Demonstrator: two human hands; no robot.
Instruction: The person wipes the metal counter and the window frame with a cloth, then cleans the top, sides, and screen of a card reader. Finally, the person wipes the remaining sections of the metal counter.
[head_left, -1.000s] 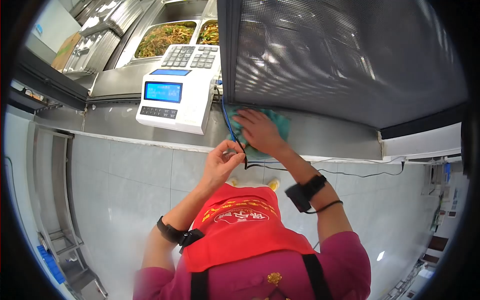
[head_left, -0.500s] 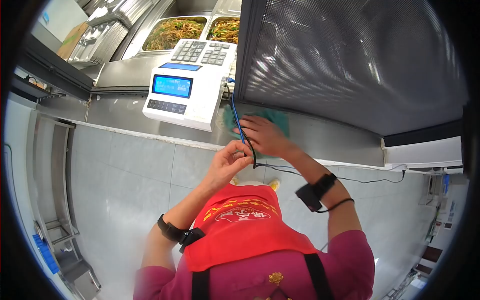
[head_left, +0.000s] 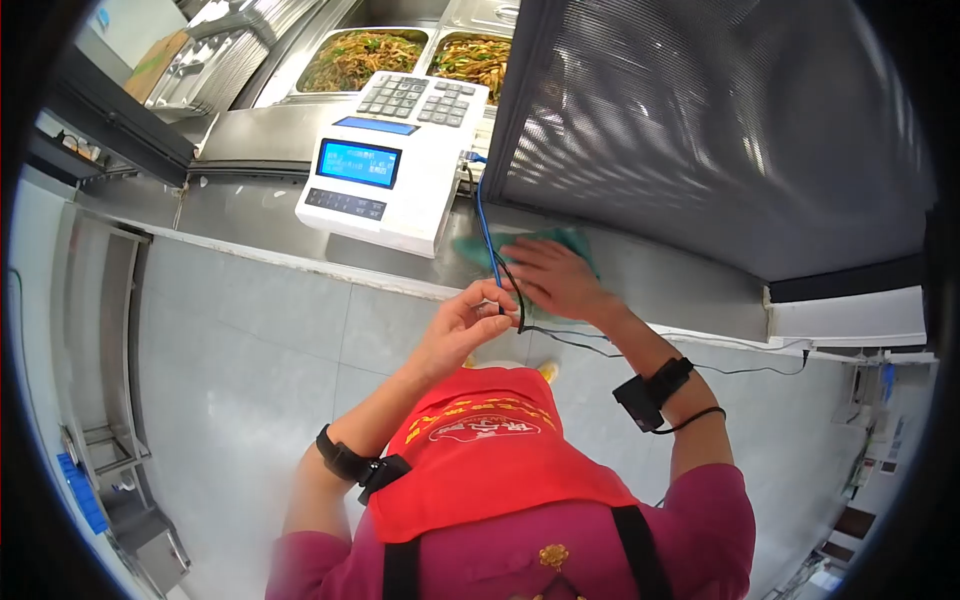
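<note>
My left hand (head_left: 470, 322) is closed, thumb and fingers pinching a blue cable (head_left: 487, 225) and a black cable (head_left: 521, 310) in front of the counter's edge. Both cables run up to the side of a white keypad terminal (head_left: 385, 215) with a lit blue screen. My right hand (head_left: 560, 278) lies flat, fingers stretched out, on a green cloth (head_left: 580, 242) spread over the steel counter (head_left: 670, 285). Part of the cloth is hidden under that hand.
A dark mesh-like panel (head_left: 700, 130) rises behind the cloth. Food trays (head_left: 365, 60) with cooked dishes stand beyond the terminal, and stacked metal trays (head_left: 215, 70) are at the upper left. A thin black cord (head_left: 740, 371) trails off to the right.
My right hand and the green cloth have slid a little to the right along the counter. My left hand keeps its pinch on the cables. The view has shifted slightly.
</note>
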